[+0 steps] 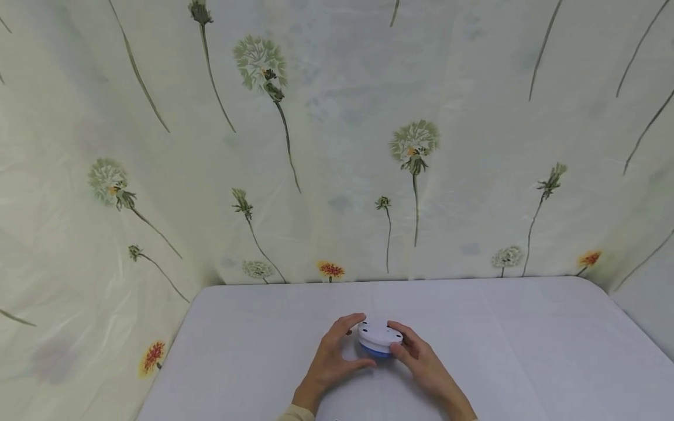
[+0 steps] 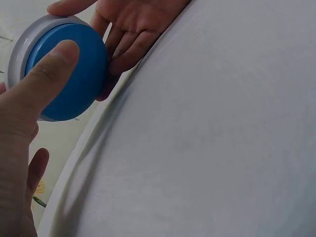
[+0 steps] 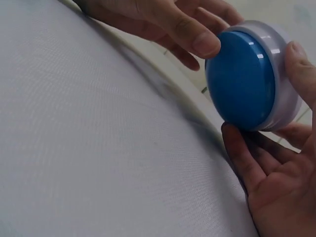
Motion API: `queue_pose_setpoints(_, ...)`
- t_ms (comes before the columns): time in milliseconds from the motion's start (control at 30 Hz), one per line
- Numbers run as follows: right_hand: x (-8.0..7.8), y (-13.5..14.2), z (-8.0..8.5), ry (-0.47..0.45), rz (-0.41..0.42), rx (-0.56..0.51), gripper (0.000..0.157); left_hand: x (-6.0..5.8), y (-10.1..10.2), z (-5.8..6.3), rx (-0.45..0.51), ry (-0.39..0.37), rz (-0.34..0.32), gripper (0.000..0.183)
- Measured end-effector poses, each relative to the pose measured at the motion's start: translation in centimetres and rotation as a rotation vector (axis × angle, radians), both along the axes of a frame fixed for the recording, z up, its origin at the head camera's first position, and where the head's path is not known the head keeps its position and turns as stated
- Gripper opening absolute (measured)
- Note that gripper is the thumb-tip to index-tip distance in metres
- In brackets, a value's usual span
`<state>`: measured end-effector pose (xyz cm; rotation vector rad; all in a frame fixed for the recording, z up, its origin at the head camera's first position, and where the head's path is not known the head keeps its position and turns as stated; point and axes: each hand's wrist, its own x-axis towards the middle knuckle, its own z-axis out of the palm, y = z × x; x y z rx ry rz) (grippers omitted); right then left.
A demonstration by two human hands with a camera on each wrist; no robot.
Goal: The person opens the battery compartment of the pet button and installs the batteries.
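Note:
A round, disc-shaped white-and-blue device (image 1: 378, 334) is held a little above the white table. Small dark dots mark its white top, and its underside is a smooth blue face (image 2: 79, 84). My right hand (image 1: 429, 365) grips its right side; in the right wrist view the thumb (image 3: 298, 66) lies on the white rim. My left hand (image 1: 332, 354) curves around the left side with thumb and fingers spread. Its fingertips are close to the far rim, and a gap shows between thumb and device in the head view. Whether they touch is unclear.
The table (image 1: 253, 351) is covered with a smooth white cloth and has rounded far corners. A pale curtain (image 1: 337, 146) printed with dandelions and orange flowers hangs behind it and along the sides.

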<state>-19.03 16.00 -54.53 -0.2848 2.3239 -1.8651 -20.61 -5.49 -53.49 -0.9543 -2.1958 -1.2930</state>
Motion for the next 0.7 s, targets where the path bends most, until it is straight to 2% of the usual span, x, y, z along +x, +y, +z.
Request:
queue_pose_setpoints(200, 0.2, -0.1, 0.0, -0.02, 0.009, -0.004, 0.041, -0.6, -0.1, -1.6, -0.054, 0.002, 0.01, 0.076)
queue_pose_setpoints(367, 0.2, -0.2, 0.1, -0.001, 0.016, 0.013, 0.04, -1.0, -0.2, -2.3, -0.033, 0.054, -0.035, 0.066)
queue_pose_setpoints(533, 0.1, -0.2, 0.0, 0.007, 0.049, -0.014, 0.041, -0.8, -0.1, -1.6, 0.023, 0.107, -0.071, 0.057)
queue_pose_setpoints(700, -0.1, -0.2, -0.1, 0.025, 0.083, -0.032, 0.04, 0.0, -0.1, 0.0, 0.057, 0.063, -0.09, 0.051)
